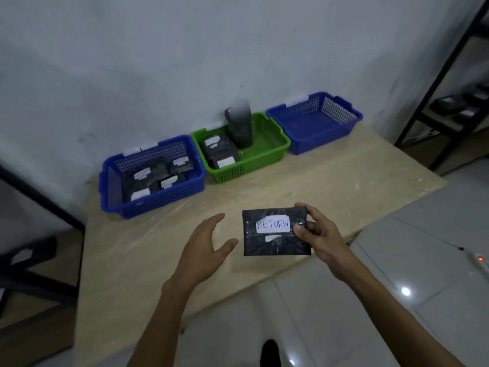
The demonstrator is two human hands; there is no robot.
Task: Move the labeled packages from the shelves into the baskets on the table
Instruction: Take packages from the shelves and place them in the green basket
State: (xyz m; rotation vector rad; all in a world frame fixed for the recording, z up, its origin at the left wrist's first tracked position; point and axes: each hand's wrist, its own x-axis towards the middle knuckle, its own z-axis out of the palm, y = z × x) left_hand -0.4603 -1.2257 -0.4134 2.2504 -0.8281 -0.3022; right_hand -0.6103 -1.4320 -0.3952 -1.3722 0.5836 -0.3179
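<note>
My right hand [318,235] grips the right edge of a black package [272,241] with a white label reading RETURN, held above the table's front part. My left hand [207,246] hovers just left of it, fingers spread, touching nothing. Along the wall stand three baskets: a left blue basket [111,189] holding several labeled black packages, a green basket [280,144] with two flat packages and one upright, and a right blue basket [299,143] with nothing visible inside.
The light wooden table [330,181] sits against a white wall. A black metal shelf [449,107] with more packages stands at the right. Another dark shelf [31,255] is at the left. White floor tiles lie below.
</note>
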